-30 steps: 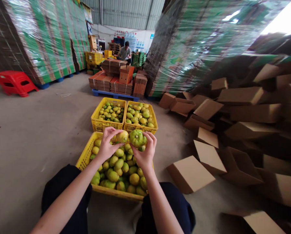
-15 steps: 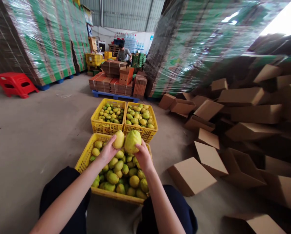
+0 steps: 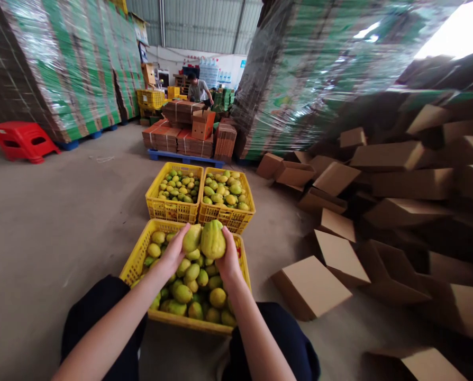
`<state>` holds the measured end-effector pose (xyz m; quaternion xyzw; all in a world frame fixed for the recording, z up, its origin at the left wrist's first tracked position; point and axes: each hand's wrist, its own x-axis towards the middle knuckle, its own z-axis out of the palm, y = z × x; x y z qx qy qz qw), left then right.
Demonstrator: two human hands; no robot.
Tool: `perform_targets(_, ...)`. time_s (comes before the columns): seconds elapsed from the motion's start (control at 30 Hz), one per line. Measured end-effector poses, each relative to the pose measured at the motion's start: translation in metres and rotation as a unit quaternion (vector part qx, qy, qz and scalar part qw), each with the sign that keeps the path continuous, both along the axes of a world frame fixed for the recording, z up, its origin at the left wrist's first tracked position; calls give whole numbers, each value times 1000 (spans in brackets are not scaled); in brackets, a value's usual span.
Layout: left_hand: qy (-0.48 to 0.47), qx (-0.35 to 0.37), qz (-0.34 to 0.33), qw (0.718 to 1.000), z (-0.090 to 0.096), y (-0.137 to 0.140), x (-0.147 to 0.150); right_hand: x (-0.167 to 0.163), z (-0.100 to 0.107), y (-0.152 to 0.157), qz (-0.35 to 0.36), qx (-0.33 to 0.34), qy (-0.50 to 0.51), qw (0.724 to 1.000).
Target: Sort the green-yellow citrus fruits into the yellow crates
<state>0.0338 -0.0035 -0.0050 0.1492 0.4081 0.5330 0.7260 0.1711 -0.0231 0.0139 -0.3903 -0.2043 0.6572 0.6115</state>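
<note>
My left hand [image 3: 176,247] is closed round a yellow-green lemon [image 3: 191,239]. In my right hand [image 3: 229,256] is a larger, ridged green-yellow lemon [image 3: 213,239]. Both fruits are held side by side above a yellow plastic crate [image 3: 135,262], close together or touching. Many more green and yellow lemons [image 3: 192,272] fill this crate, which stands on the floor between my knees. Some of them are hidden behind my hands and forearms.
Two more yellow crates [image 3: 173,209] of lemons stand just beyond. Cardboard boxes [image 3: 314,286] lie piled at the right. Flattened cartons [image 3: 161,136] rest on a blue pallet [image 3: 184,157], with a person [image 3: 199,91] behind. A red stool [image 3: 24,140] is at the left.
Both hands have lowered slightly. The right hand has turned its lemon, so the ridged side shows, and the left lemon has turned too. The view has shifted a little.
</note>
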Motion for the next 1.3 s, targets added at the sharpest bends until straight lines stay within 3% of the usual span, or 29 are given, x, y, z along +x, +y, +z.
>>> perform_targets(0.2,10,-108,-2,994,19,1,3,3,7,5,0,-40,45,998)
perform_targets(0.4,-30,-38,-49,998,28,2,-5,12,11,1,55,-103,70,991)
perform_targets(0.5,-48,-1,-50,998,30,-1,-8,14,17,-1,53,-96,89,990)
perform_targets(0.63,-63,-15,-52,997,31,-3,-8,13,25,-3,19,-105,104,989)
perform_targets(0.77,-116,-1,-81,990,30,-1,-5,12,28,-5,39,-127,127,983)
perform_targets(0.93,-119,35,-104,987,31,-3,-3,13,25,-3,46,-61,129,989)
perform_targets(1.13,-149,183,-113,965,33,-12,-7,17,20,-5,60,48,74,994)
perform_targets(1.3,-96,289,-149,941,33,-12,-14,13,19,-12,68,126,-22,989)
